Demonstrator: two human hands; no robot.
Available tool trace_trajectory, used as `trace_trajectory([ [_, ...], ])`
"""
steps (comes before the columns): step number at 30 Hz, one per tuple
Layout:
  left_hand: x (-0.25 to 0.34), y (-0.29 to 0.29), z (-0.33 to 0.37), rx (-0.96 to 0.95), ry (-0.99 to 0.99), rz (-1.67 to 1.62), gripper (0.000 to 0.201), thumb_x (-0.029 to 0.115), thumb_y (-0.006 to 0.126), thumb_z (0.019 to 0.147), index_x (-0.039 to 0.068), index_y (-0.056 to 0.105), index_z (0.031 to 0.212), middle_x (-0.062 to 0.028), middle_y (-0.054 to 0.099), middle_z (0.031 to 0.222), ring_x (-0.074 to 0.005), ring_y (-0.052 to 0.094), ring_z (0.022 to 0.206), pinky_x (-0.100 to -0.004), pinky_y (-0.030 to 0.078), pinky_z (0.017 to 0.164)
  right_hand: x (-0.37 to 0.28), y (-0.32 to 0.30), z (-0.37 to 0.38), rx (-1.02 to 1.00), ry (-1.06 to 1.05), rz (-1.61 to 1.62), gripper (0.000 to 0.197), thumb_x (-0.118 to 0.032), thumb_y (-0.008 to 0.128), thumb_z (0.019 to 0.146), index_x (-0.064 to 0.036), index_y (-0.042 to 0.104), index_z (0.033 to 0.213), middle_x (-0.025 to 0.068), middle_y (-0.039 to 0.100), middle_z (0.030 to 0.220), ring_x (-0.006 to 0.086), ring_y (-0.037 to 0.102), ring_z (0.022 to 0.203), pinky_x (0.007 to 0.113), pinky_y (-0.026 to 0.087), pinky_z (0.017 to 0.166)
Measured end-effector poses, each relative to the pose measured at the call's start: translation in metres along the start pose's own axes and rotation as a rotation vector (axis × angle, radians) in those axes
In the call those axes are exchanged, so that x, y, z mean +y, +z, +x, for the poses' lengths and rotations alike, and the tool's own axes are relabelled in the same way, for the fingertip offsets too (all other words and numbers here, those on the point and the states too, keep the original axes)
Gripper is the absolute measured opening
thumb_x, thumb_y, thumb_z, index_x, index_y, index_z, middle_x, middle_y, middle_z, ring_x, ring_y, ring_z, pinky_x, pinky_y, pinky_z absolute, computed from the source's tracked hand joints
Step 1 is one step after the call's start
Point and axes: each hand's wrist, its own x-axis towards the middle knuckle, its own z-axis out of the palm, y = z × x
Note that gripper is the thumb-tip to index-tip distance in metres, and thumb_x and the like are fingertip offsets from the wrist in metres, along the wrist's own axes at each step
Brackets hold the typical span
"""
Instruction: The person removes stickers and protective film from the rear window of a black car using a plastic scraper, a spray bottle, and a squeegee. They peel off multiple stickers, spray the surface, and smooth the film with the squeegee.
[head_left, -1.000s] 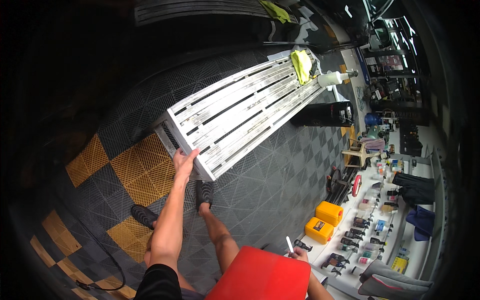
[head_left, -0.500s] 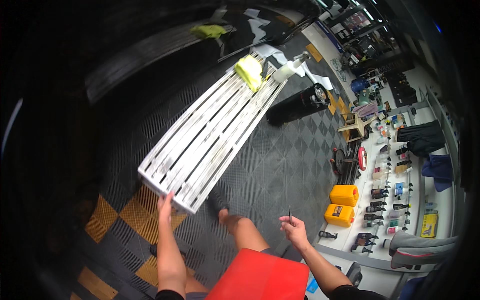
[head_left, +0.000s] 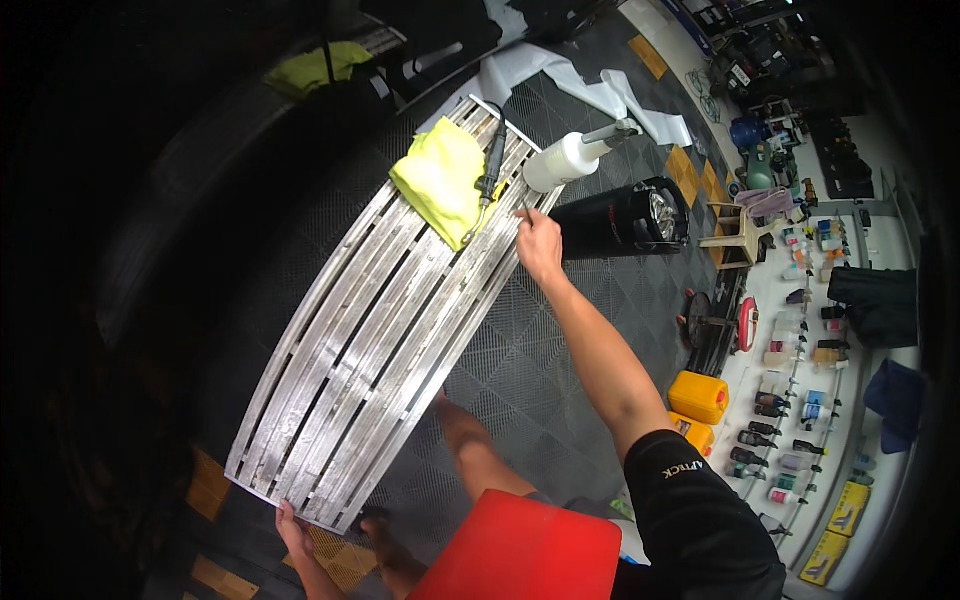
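Note:
A long slatted bench (head_left: 350, 370) with worn silvery slats stretches away in front of me. My left hand (head_left: 292, 530) is closed on the bench's near end edge. My right hand (head_left: 540, 243) is over the right edge of the bench toward its far end, fingers pinched on a thin dark stick-like tool (head_left: 529, 211) whose exact kind I cannot make out. Left of that hand, a yellow cloth (head_left: 440, 180) lies on the slats. A black pen-shaped tool (head_left: 493, 160) with a thin cord rests against the cloth. Beyond my right hand stands a white spray bottle (head_left: 560, 166).
A black cylindrical container (head_left: 622, 222) stands right of the bench. White sheeting (head_left: 560, 75) lies on the floor behind. At right are yellow canisters (head_left: 698, 397), a wooden stool (head_left: 738, 238) and wall shelves of bottles (head_left: 785, 400). A dark glossy surface (head_left: 200, 200) lines the left.
My right hand has reached forward from beside my knee to the bench's far end, keeping the thin tool. The bench appears nearer, and my left hand stays on its end.

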Motion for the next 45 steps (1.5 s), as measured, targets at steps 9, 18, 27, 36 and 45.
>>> trace_trajectory([
  [9,0.003,-0.004,0.004,-0.209,0.001,-0.382,0.054,0.042,0.066,0.114,0.009,0.057,0.155,-0.0101,0.064,0.153,-0.0271,0.060,0.139,-0.0461,0.045,0.118,0.080,0.072,-0.053,0.009,0.726,1.241,0.059,-0.057,0.072,0.106,-0.0011,0.070,0.126,0.0050,0.072,0.087,0.0069,0.047,0.051,0.027,0.035,0.045],
  [18,-0.029,-0.019,0.028,-0.095,0.190,-0.319,0.045,0.029,0.060,0.118,0.006,0.055,0.156,-0.0090,0.066,0.149,-0.0238,0.061,0.137,-0.0442,0.045,0.120,0.087,0.090,-0.043,-0.027,0.624,1.276,0.049,-0.045,0.066,0.113,0.0029,0.069,0.123,0.0086,0.076,0.093,0.0110,0.052,0.054,0.027,0.039,0.047],
  [27,-0.019,-0.028,0.043,-0.059,0.154,-0.254,0.041,0.030,0.066,0.115,0.003,0.065,0.146,-0.0082,0.074,0.137,-0.0206,0.069,0.124,-0.0392,0.052,0.111,0.114,0.075,-0.057,-0.211,0.578,1.321,0.046,-0.043,0.056,0.118,-0.0027,0.066,0.136,0.0058,0.079,0.109,0.0110,0.067,0.072,0.025,0.048,0.056],
  [36,-0.014,-0.027,0.064,-0.154,0.245,-0.242,0.043,0.029,0.064,0.116,0.001,0.064,0.148,-0.0093,0.073,0.140,-0.0202,0.069,0.125,-0.0384,0.053,0.110,0.136,0.064,-0.079,-0.260,0.647,1.339,0.041,-0.046,0.060,0.116,-0.0070,0.065,0.129,0.0003,0.070,0.090,0.0101,0.049,0.059,0.027,0.037,0.051],
  [45,-0.010,-0.015,0.087,-0.111,0.349,-0.159,0.043,0.027,0.064,0.115,-0.004,0.066,0.145,-0.0095,0.075,0.136,-0.0176,0.069,0.122,-0.0327,0.050,0.110,0.147,0.067,-0.100,-0.213,0.675,1.312,0.048,-0.049,0.059,0.115,-0.0073,0.065,0.139,0.0031,0.077,0.112,0.0104,0.060,0.072,0.027,0.035,0.050],
])
